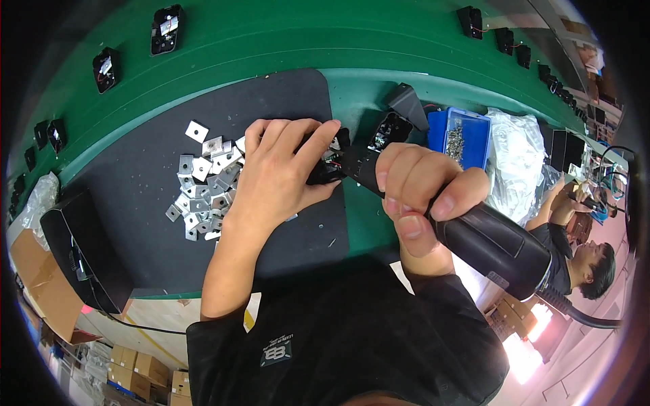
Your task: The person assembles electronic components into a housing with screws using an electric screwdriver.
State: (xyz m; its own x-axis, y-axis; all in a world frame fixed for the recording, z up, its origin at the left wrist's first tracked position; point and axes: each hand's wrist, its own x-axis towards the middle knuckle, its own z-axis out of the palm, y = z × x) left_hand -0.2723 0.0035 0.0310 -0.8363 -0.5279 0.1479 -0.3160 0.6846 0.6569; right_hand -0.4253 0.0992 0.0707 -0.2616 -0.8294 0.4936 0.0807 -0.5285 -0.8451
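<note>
My left hand (276,169) is curled over a small black plastic housing (323,173) at the mat's right edge, covering much of it. A corded black electric screwdriver (504,247) is gripped in my right hand (426,186). It slants up to the left, and its nose meets the housing beside my left fingers; the exact contact at the tip is hidden. A loose pile of square metal plates with center holes (198,193) lies left of my left hand. Beyond the screwdriver's nose sits another open black housing (391,130) with parts inside.
A blue bin (439,132) of small screws stands right of the housings, next to a clear plastic bag (514,162). Housings (166,28) line the green surface at the back. A black box (88,254) is at left; a person (589,267) is at far right.
</note>
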